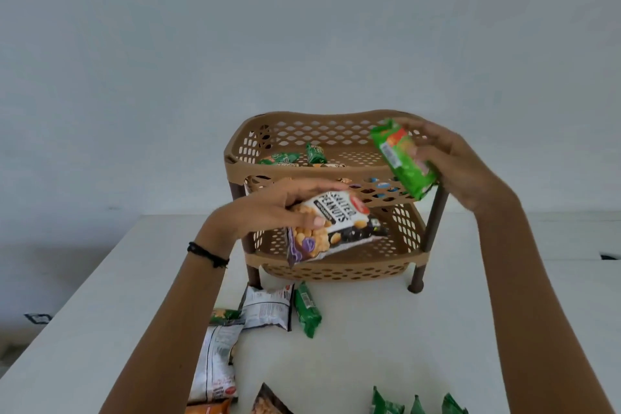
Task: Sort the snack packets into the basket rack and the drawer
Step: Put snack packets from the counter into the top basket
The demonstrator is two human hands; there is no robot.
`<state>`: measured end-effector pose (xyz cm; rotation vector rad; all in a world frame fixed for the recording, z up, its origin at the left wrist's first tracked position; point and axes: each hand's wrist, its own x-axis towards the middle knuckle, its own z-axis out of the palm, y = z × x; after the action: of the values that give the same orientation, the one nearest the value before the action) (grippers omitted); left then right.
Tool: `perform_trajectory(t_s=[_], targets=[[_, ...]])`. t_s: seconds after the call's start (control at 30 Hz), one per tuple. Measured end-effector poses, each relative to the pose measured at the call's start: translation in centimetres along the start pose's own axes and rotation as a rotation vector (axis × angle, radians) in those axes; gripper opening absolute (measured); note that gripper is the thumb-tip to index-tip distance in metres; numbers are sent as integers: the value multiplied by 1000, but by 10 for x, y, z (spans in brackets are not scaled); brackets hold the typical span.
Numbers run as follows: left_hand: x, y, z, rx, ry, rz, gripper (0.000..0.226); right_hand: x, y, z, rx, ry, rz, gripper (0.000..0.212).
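Note:
A tan two-tier basket rack [235,166] with dark legs stands on the white table [369,346]. My left hand [275,208] grips a black-and-white salted peanuts packet [336,228] in front of the lower basket. My right hand [450,161] holds a bright green snack packet [403,158] tilted over the right rim of the top basket. Green packets [295,156] lie inside the top basket. More colourful packets show through the lattice below its floor. No drawer is in view.
Loose packets lie on the table in front of the rack: a white one face down [267,307], a green one [307,309], a long white one [216,360], and several green and dark ones at the near edge [416,407]. The table's left edge drops to the floor.

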<state>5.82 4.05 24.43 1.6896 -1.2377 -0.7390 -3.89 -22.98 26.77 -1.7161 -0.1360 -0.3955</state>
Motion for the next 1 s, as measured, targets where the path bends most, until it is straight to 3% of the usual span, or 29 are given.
perform_trajectory(t_s=[0.13, 0.23, 0.37, 0.47, 0.73, 1.0], targets=[[21, 22, -18, -79, 90, 84, 55, 47, -9, -14, 187, 65, -52, 33], [47, 29, -24, -128, 222, 144, 54, 87, 7, -20, 236, 233, 1, 22], [86, 23, -31, -176, 409, 142, 46, 128, 35, -21, 20, 429, 148, 27], [116, 16, -41, -212, 500, 85, 44, 143, 48, -20, -207, 484, 200, 36], [189, -4, -58, -67, 638, -186, 52, 147, 76, -26, -757, 175, 236, 25], [222, -23, -65, 397, 537, -510, 60, 148, 83, -23, -807, -14, 355, 23]])
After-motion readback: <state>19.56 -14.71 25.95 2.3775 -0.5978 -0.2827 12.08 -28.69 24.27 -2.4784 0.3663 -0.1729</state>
